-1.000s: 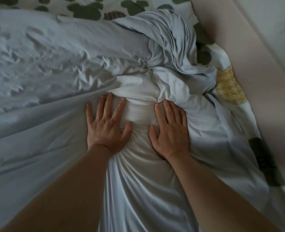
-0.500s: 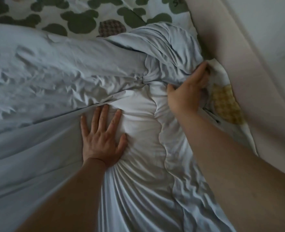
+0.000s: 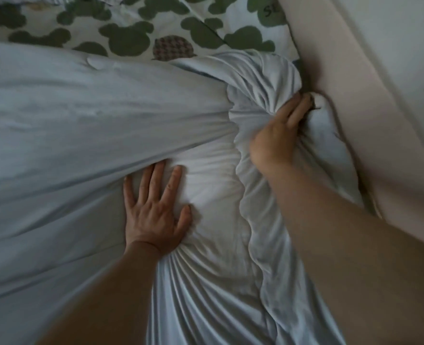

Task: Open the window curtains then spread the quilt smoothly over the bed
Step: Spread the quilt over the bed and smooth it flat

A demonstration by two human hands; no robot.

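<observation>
A pale blue quilt [image 3: 69, 125] covers most of the bed, smooth on the left and bunched into folds at the upper right. My left hand [image 3: 153, 210] lies flat on it with fingers spread, pressing down near the middle. My right hand [image 3: 278, 135] is closed on a twisted wad of the quilt's edge, close to the padded bed side. Fabric radiates in pleats from both hands. No window curtains are in view.
A white sheet with green blotches [image 3: 131, 33] shows beyond the quilt at the top. A beige padded bed side [image 3: 355, 100] runs diagonally down the right, with a pale wall [image 3: 405, 33] behind it. The quilt's right edge sits tight against that padding.
My right hand left its flat spot beside the left one, reached up to the right and gripped the bunched quilt edge, pulling it over the patterned sheet. The left hand stayed flat.
</observation>
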